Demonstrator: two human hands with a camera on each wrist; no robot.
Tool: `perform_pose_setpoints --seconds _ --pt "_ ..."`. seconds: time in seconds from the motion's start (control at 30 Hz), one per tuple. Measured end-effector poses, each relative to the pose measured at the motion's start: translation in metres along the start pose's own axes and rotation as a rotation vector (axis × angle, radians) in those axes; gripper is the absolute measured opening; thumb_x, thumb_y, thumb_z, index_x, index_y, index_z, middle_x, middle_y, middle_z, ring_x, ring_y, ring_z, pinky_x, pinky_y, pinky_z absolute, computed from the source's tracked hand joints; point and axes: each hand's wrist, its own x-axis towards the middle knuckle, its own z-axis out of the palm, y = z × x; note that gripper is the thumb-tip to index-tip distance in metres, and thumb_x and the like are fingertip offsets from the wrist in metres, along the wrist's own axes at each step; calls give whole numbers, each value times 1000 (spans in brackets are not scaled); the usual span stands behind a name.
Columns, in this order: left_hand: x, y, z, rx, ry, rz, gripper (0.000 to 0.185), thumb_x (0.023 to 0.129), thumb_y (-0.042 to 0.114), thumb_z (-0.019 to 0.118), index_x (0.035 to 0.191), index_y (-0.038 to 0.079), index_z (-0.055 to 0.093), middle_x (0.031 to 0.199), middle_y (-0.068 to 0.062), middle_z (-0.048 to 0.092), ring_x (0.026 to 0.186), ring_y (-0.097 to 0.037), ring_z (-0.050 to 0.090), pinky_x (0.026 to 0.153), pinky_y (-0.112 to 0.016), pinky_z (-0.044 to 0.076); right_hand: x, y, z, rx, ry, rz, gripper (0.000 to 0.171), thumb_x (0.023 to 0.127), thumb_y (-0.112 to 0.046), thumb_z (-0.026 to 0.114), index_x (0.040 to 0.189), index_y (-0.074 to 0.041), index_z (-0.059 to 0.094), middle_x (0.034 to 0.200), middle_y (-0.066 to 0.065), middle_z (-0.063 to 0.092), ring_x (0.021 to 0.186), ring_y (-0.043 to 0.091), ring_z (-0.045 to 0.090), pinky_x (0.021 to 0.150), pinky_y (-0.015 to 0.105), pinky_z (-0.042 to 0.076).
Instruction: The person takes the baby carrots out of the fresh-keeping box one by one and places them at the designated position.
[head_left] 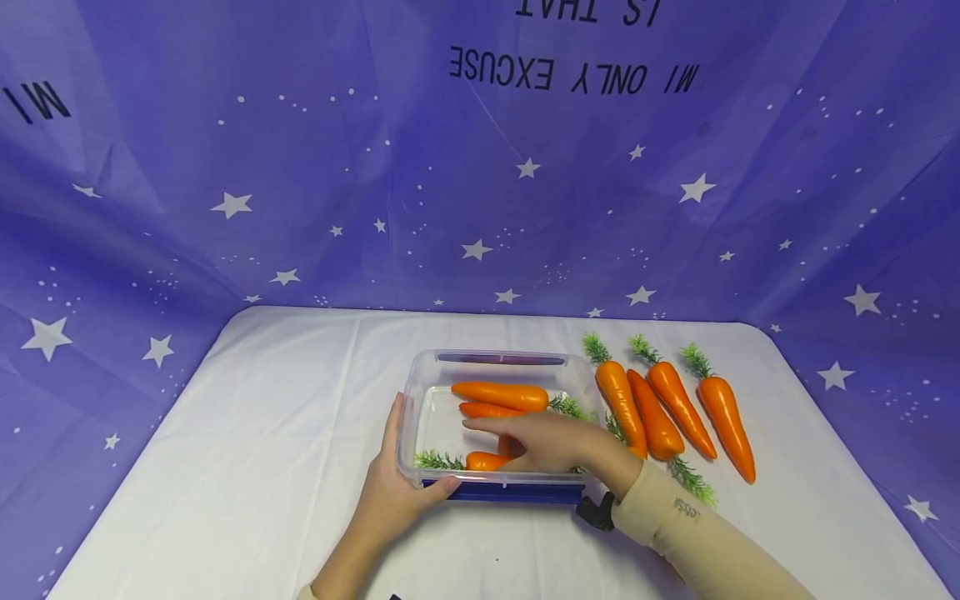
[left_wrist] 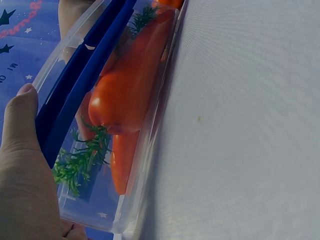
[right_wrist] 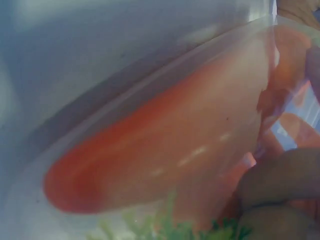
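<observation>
A clear plastic food container (head_left: 414,400) with a blue clip along its front stands on the table, several orange carrots with green tops inside. My left hand (head_left: 393,492) grips its front left corner, thumb over the front rim and fingers along the left wall. The left wrist view shows the thumb by the blue clip (left_wrist: 90,75) and a carrot (left_wrist: 125,85) behind the clear wall. Reaching in from the right, my right hand (head_left: 547,442) is over the front carrots (head_left: 483,461). Orange shows between its thumb and index finger; whether it holds a carrot is hidden.
To the container's right lie several more carrots (head_left: 726,425) on the white tablecloth (head_left: 247,467), one with its leaves toward me. A purple star-printed curtain (head_left: 480,208) closes off the back and sides. A small black object (head_left: 596,510) shows beside the right wrist.
</observation>
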Motion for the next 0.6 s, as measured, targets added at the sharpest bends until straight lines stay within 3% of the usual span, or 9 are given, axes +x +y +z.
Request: perform_pose_setpoints --seconds 0.37,0.47,0.6 --pt "1 -1 0 10 0 -4 124 61 41 87 151 38 3 152 -2 35 119 -20 53 100 -45 43 2 0 -1 140 -81 59 57 91 -26 62 143 -33 40 85 -10 59 76 4 53 72 19 47" --pt "0 0 0 0 2 -18 124 60 41 88 150 41 3 153 -1 34 120 -20 52 101 -46 42 2 1 -2 197 -108 83 52 92 -32 59 141 -34 42 90 -10 61 79 5 54 73 20 47" --pt "0 0 0 16 2 -11 124 60 42 87 152 35 4 151 -5 36 120 -23 53 99 -48 42 2 2 -3 262 -136 113 46 92 -43 56 137 -38 47 96 -10 62 84 7 55 77 24 47"
